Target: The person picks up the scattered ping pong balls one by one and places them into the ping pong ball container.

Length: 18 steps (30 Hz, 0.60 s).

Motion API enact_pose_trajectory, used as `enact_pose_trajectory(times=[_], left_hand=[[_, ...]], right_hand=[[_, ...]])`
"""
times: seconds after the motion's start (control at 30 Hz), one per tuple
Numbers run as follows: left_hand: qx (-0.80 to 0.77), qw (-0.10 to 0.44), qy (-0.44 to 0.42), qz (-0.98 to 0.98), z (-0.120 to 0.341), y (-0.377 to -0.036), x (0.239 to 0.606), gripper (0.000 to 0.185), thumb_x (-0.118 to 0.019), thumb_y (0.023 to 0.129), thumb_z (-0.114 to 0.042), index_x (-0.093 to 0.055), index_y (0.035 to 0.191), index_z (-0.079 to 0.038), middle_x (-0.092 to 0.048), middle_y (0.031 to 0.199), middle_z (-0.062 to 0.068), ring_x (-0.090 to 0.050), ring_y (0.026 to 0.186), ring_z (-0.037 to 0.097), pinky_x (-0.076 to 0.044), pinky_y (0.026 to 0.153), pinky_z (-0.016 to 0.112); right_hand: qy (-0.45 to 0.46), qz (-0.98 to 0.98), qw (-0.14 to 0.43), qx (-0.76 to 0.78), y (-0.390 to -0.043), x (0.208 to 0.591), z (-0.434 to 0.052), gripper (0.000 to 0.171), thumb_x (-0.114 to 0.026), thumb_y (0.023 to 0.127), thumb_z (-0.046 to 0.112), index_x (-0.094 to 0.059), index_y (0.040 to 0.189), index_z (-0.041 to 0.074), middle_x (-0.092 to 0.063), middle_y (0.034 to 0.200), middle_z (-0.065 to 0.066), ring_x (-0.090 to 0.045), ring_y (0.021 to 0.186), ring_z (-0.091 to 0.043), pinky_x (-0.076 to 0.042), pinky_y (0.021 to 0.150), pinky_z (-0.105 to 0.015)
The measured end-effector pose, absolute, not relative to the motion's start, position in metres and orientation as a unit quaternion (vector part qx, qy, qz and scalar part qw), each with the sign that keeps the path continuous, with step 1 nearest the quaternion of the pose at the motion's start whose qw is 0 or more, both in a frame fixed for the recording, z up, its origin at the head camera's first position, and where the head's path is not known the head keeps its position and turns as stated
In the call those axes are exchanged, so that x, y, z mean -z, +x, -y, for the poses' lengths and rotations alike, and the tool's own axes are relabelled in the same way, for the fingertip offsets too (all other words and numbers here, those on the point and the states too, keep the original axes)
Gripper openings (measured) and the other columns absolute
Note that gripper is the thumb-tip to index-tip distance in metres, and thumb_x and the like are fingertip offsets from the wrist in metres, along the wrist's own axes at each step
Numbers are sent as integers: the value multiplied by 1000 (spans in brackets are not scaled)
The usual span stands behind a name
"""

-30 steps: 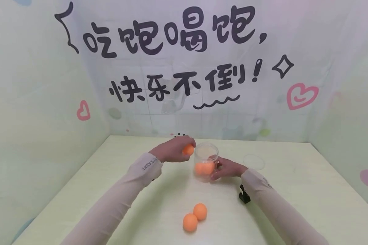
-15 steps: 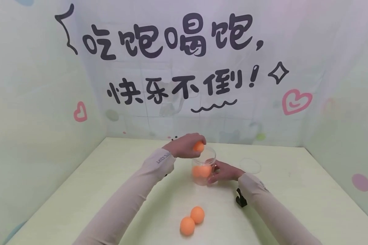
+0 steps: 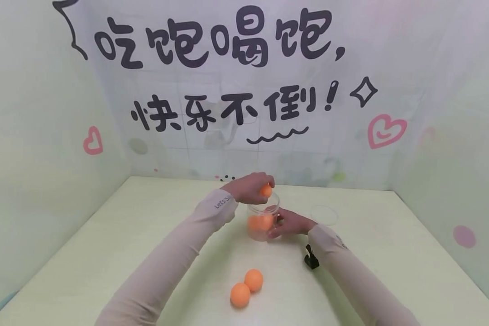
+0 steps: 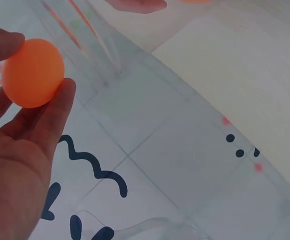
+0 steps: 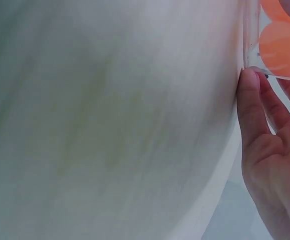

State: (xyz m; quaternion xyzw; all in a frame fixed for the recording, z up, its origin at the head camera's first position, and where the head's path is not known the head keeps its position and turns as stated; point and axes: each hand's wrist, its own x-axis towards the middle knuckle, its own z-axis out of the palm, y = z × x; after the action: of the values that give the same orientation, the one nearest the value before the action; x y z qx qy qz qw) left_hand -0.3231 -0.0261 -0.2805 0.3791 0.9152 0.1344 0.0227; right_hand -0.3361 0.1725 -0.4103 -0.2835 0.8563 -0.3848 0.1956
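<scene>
The orange ball [image 3: 266,190] sits pinched between my left thumb and fingertips, right above the open mouth of the clear jar [image 3: 262,222]; the wrist view shows my fingers [image 4: 52,117] curled round its underside and my thumb on its top. My left hand [image 3: 248,188] hovers over the jar's rim with the ball at its tip. The jar stands upright on the desk [image 3: 391,253], and two more orange balls [image 3: 260,222] lie inside it, low against the wall. My right hand [image 3: 287,223] holds the jar from its right side, fingers wrapped against the clear wall; in the right wrist view my fingers [image 5: 252,107] press flat on the plastic with the balls showing through it. Nearer to me on the desk lie two loose balls [image 3: 246,287], touching each other, well apart from the jar. A small black clip [image 3: 311,261] lies just beside my right sleeve. Off to the right of the jar, a clear round lid [image 3: 323,214] rests flat on the desk. Behind it all hangs a pale backdrop [image 3: 236,90] with big black lettering and pink hearts.
</scene>
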Motion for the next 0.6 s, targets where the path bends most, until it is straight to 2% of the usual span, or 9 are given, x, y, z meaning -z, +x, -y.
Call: enact_pose_trajectory(times=[0.37, 0.6], left_hand=[[-96, 47, 359, -927, 27, -321, 288, 27, -61, 84, -9, -61, 111, -8, -58, 99, 5, -51, 85, 17, -42, 69, 25], [-98, 43, 363, -926, 27, -325, 293, 28, -63, 84, -12, -63, 112, -11, -58, 100, 3, -51, 86, 16, -43, 71, 27]], right_hand=[[-275, -850, 207, 400, -335, 411, -170, 75, -74, 79, 22, -34, 141, 9, -50, 131, -12, -48, 111, -25, -41, 92, -36], [-260, -855, 203, 400, -333, 408, -170, 77, -76, 79, 23, -34, 142, 9, -52, 129, -11, -50, 110, -24, -43, 91, -36]])
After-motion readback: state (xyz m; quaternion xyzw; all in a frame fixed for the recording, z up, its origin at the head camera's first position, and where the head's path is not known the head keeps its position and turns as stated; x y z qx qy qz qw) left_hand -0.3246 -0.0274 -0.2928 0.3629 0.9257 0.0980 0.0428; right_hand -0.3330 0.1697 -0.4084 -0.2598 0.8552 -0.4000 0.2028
